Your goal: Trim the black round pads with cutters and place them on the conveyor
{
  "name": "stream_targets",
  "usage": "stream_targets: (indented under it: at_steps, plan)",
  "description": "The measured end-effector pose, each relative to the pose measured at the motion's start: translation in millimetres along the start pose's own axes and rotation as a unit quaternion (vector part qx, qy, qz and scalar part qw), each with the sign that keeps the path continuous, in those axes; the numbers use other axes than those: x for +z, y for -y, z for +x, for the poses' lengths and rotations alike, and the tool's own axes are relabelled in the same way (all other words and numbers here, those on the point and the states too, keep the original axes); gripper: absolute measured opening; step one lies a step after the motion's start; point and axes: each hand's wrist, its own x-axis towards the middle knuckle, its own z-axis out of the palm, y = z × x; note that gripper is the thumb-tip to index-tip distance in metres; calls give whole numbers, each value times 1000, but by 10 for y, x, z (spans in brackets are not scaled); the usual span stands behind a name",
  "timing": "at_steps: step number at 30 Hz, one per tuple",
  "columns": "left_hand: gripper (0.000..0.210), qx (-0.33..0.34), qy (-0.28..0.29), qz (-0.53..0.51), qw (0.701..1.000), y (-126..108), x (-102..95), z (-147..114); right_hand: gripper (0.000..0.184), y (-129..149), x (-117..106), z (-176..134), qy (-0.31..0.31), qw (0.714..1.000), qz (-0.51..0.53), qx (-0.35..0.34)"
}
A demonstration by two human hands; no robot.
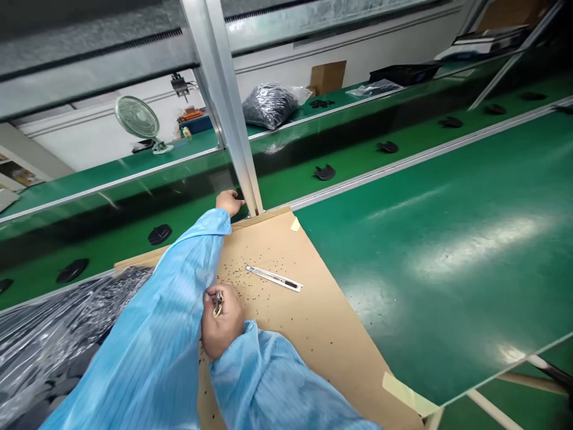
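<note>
My left hand reaches across to the green conveyor belt, beside the foot of the metal post. Its fingers are closed at the edge of a dark part, mostly hidden by the hand and post. Nearer to me, my right hand is curled above the brown cardboard sheet, close against my left sleeve. In its fist sits a small metal tool with yellowish handles; its exact kind is hidden. A utility knife lies on the cardboard to the right, among many tiny black scraps.
Black curved parts lie spaced along the belt. The metal post rises in front of me. Clear plastic covers dark parts at left. Behind stand a fan and a filled bag. A green tabletop extends right.
</note>
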Motion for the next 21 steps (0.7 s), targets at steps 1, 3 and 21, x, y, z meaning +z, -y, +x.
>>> stream_targets:
  at_steps: [1, 3, 21]
  plan:
    - [22, -11, -22, -40, 999, 21, -81, -68, 7, -2, -5, 1, 7, 1000, -4, 1]
    - [19, -41, -58, -161, 984, 65, -278, -252, 7, -20, -11, 3, 28, 1000, -13, -2]
    - [35, -62, -111, -600, 790, 887, -981, -2927, 20, -9, -122, 17, 215, 974, -27, -63]
